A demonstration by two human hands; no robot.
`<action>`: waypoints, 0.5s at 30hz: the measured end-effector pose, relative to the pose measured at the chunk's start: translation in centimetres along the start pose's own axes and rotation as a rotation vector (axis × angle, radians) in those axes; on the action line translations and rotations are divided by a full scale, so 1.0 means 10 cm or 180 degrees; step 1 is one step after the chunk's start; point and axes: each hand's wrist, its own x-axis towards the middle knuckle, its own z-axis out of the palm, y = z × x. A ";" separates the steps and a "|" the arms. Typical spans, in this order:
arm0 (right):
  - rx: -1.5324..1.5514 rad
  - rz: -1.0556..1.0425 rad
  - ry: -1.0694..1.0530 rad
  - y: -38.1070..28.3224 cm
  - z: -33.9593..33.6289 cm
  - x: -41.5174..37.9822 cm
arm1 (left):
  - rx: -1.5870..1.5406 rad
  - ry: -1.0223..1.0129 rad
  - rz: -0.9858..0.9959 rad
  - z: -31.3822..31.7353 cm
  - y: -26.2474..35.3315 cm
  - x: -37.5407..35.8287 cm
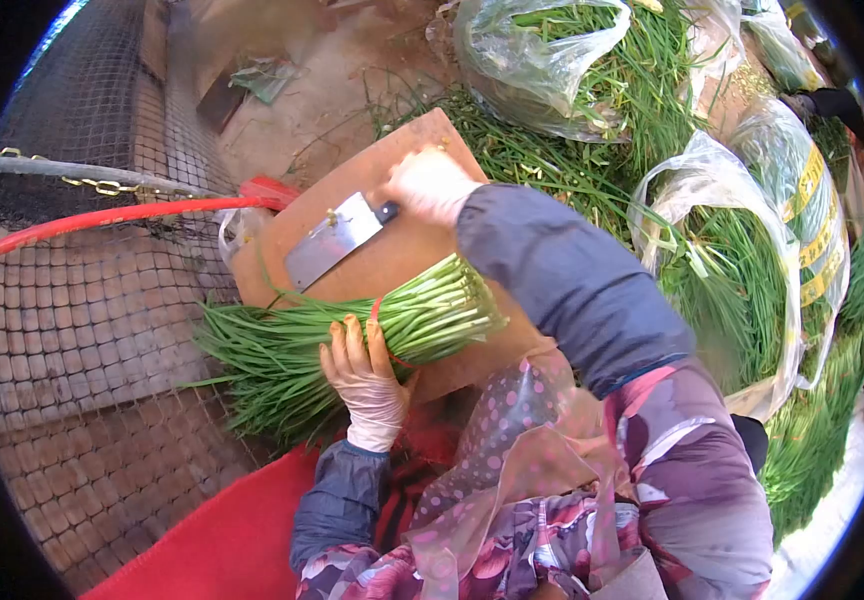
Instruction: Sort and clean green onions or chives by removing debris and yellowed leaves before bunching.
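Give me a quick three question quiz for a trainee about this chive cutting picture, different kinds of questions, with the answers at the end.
1. True or false: the left hand holds the bundle of green chives on the wooden board.
2. Which hand grips the cleaver?
A. left
B. right
C. neither
3. Fill in: the band around the bundle is ____ in colour.

Key:
1. True; the gloved fingers wrap the bundle near its band.
2. B; the right hand holds the handle, blade raised over the board.
3. Red.
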 end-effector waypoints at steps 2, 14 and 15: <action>0.0869 0.0259 0.0560 0.14 -0.11 -0.44 | -0.0145 -0.0174 -0.0098 -0.14 0.04 -0.01; 0.1408 0.3174 0.0538 -0.42 -0.58 -3.87 | -0.0979 -0.0887 0.0130 -0.12 -0.59 0.67; 0.1965 0.3311 0.0496 -0.62 -0.66 -4.06 | -0.1579 -0.0493 0.0868 -0.50 -0.33 0.77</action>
